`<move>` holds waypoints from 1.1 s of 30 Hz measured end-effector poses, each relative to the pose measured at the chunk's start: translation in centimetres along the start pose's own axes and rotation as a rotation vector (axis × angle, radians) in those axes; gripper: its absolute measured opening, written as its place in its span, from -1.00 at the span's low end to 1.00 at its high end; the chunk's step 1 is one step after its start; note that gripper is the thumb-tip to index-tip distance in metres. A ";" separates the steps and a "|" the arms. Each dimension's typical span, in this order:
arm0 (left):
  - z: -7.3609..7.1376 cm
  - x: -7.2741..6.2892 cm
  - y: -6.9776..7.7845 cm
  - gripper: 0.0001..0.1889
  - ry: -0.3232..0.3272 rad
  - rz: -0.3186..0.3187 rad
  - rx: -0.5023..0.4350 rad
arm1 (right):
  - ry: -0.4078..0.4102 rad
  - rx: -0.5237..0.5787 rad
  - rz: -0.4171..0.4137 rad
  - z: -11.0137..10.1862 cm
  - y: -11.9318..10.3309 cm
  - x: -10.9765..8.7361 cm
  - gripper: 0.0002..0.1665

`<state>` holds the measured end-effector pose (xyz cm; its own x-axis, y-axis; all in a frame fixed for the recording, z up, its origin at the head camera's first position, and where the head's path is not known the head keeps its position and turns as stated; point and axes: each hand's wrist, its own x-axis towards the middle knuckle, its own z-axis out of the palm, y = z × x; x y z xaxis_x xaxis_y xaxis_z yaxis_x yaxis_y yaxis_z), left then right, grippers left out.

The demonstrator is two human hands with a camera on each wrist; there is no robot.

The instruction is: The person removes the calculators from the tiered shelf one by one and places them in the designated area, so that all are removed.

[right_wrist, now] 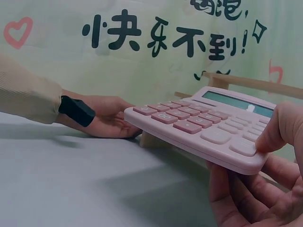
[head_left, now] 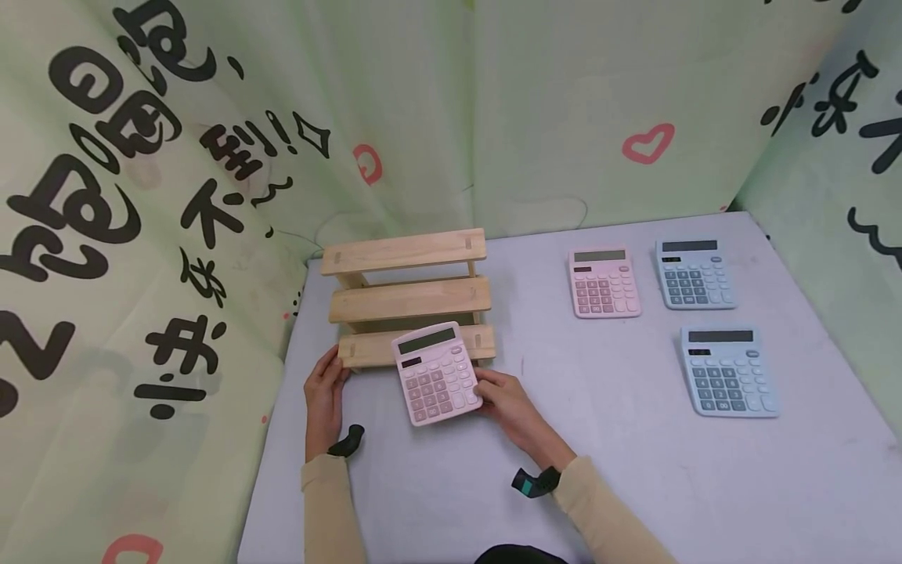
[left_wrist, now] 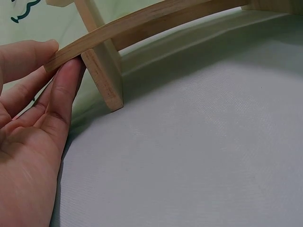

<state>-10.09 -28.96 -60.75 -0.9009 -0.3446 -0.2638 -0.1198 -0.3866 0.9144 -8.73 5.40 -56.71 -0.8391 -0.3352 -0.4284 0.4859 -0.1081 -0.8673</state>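
A pink calculator (head_left: 438,376) is tilted up in front of the lowest step of a three-tier wooden rack (head_left: 409,299). My right hand (head_left: 509,403) pinches its lower right corner, thumb on top and fingers beneath, as the right wrist view shows (right_wrist: 265,189). At the rack's front left end, my left hand (head_left: 326,395) grips the tip of the lowest slat (left_wrist: 137,28) between thumb and fingers. In the left wrist view, that slat's support leg (left_wrist: 105,78) stands right beside the fingers. Whether the calculator touches the slat, I cannot tell.
On the right of the white-covered table (head_left: 599,470) lie another pink calculator (head_left: 604,283), a blue calculator (head_left: 694,274) and a second blue one (head_left: 729,372) nearer the front. Pale green printed curtains (head_left: 564,117) hang behind the table and at both sides.
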 end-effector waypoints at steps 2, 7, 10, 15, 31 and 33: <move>0.0 -0.1 0.0 -0.49 0.000 0.006 0.001 | 0.015 -0.003 -0.008 -0.1 0.0 -0.3 -0.38; 0.0 -0.1 0.0 -0.49 0.003 0.004 -0.002 | 0.048 0.004 -0.043 -0.6 0.3 -1.0 -0.38; 0.0 -0.1 -0.1 -0.50 0.001 -0.001 -0.005 | 0.061 0.021 -0.063 -1.1 0.4 -1.5 -0.38; -0.1 0.0 -0.1 -0.49 0.000 0.001 -0.001 | 0.100 0.032 -0.080 -2.2 0.4 -2.4 -0.40; -0.1 0.1 0.0 -0.49 -0.013 0.001 -0.013 | 0.238 0.032 -0.031 -7.1 0.0 -4.3 -0.38; -0.1 0.1 -0.1 -0.49 -0.014 0.004 -0.012 | 0.255 0.031 -0.027 -7.8 0.0 -4.5 -0.38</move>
<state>-10.13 -29.09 -60.90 -0.9070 -0.3342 -0.2561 -0.1117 -0.3954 0.9117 -6.91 14.21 -56.74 -0.8844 -0.0857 -0.4587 0.4666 -0.1440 -0.8727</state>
